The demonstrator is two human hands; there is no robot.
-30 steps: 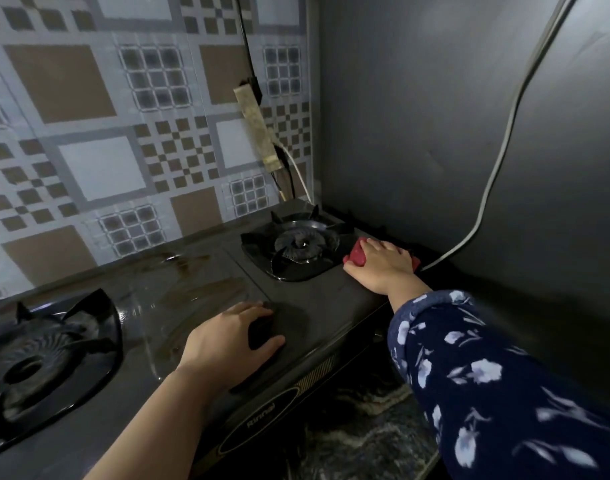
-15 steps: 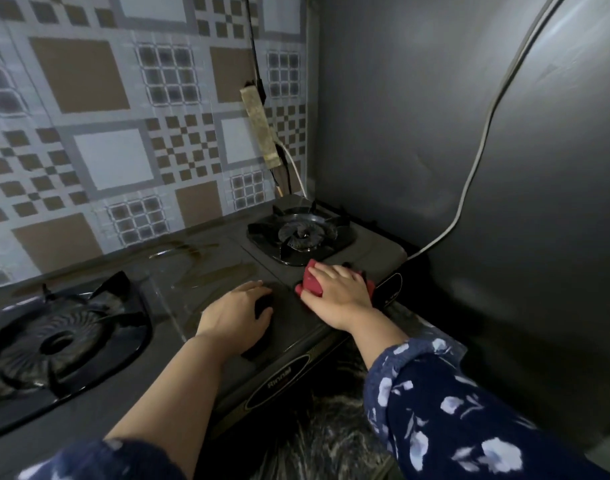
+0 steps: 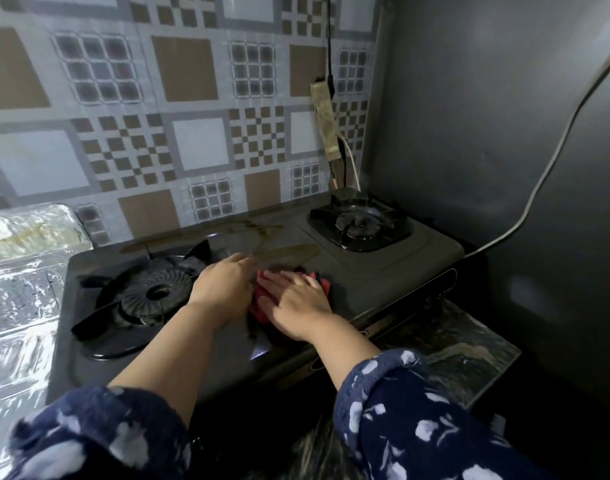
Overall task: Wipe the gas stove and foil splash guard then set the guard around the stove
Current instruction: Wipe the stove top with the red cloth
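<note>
Stove: we see a dark two-burner gas stove [image 3: 359,282] on a dark marbled counter [image 3: 469,348], set into a corner.
Stains: brown streaks mark the stove top between the left burner [image 3: 151,292] and right burner [image 3: 359,223].
Right hand [image 3: 296,299]: fingers straight and spread, pressing flat on a red cloth [image 3: 262,306] at the stove's middle.
Left hand [image 3: 223,285]: rests just beside the cloth; we cannot tell its finger posture.
Foil splash guard [image 3: 16,271]: lies crumpled left of the stove.
Walls: patterned tile backsplash [image 3: 192,116] behind, grey wall [image 3: 487,116] right, with a white cable [image 3: 539,181] across it.
Corner: a power strip [image 3: 326,123] hangs there.
</note>
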